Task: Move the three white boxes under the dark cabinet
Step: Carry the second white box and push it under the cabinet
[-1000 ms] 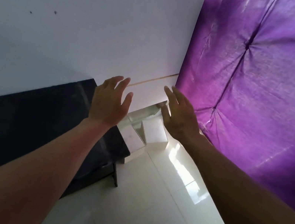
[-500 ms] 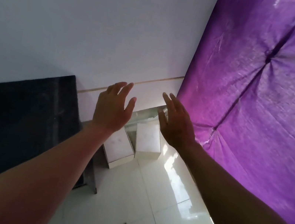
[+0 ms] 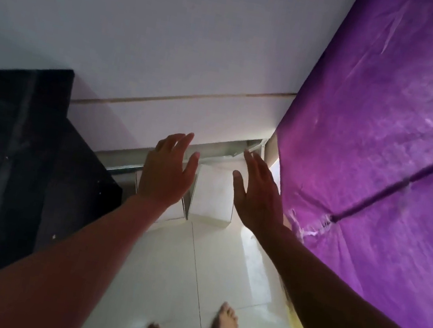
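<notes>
Two white boxes stand side by side on the floor against the wall. The right box (image 3: 213,193) shows its whole top. The left box (image 3: 172,212) is mostly hidden behind my left hand (image 3: 167,172). A third box is not visible. The dark cabinet (image 3: 20,145) fills the left side, its corner next to the left box. My left hand hovers above the left box, fingers spread, holding nothing. My right hand (image 3: 258,192) is stretched out flat beside the right box's right edge, also empty.
A purple quilted fabric wall (image 3: 381,163) closes the right side. A white wall (image 3: 172,42) stands behind the boxes. The floor is glossy white tile (image 3: 177,271). My bare feet (image 3: 226,321) stand at the bottom of the view.
The view has tilted down, so my feet now show. Both hands have come lower and nearer to the two boxes, still spread and empty.
</notes>
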Demonstrator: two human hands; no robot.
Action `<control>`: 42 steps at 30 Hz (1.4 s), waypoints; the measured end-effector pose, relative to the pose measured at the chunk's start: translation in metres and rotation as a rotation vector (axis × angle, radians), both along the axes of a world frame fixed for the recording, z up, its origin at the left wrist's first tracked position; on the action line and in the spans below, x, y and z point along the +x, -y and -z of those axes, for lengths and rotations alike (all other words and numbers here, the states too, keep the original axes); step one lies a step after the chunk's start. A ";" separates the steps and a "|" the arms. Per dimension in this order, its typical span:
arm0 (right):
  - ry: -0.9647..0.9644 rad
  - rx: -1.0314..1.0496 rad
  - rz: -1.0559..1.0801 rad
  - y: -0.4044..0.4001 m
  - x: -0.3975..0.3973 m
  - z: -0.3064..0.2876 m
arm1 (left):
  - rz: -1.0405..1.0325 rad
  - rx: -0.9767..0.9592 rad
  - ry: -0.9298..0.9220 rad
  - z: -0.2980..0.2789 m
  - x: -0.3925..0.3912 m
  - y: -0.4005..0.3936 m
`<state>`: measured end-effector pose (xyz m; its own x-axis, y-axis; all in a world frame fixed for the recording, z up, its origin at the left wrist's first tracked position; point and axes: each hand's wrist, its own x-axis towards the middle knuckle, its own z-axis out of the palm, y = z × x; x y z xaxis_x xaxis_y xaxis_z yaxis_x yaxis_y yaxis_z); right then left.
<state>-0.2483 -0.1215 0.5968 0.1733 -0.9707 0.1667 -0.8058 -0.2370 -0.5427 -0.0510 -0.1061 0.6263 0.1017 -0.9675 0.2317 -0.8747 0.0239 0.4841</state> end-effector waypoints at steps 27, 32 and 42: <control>0.292 0.224 0.264 0.157 -0.025 0.586 | -0.190 0.237 -0.251 0.589 -0.020 0.165; 0.296 0.291 0.292 0.181 -0.020 0.632 | -0.271 0.300 -0.257 0.638 -0.011 0.195; 0.403 0.439 0.357 0.203 -0.022 0.661 | -0.390 0.414 -0.425 0.679 -0.010 0.220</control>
